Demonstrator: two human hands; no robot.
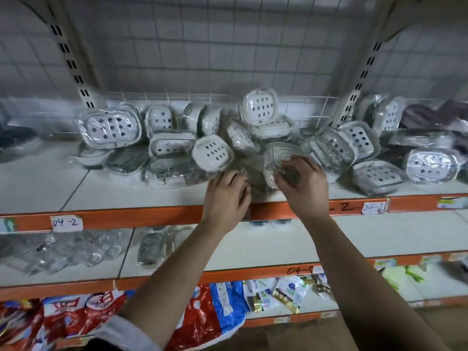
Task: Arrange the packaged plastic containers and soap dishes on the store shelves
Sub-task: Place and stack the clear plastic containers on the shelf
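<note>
One clear dish [279, 154] (upright, ridges outward) in right hand [302, 190]

**Handwritten shelf codes on the orange shelf edges**

On the upper shelf edge [152, 216], a white paper label [66, 223] at the left reads "04-2". A second paper label [374, 207] at the right seems to read "04-2" too, though it is blurred. Just left of it, marker writing [342, 207] on the orange strip itself shows "-2", its start hidden. The lower shelf edge [253, 274] bears a handwritten code [300, 269], "04-5". Print on the red and blue packets [202, 315] below is too blurred to read.
</note>
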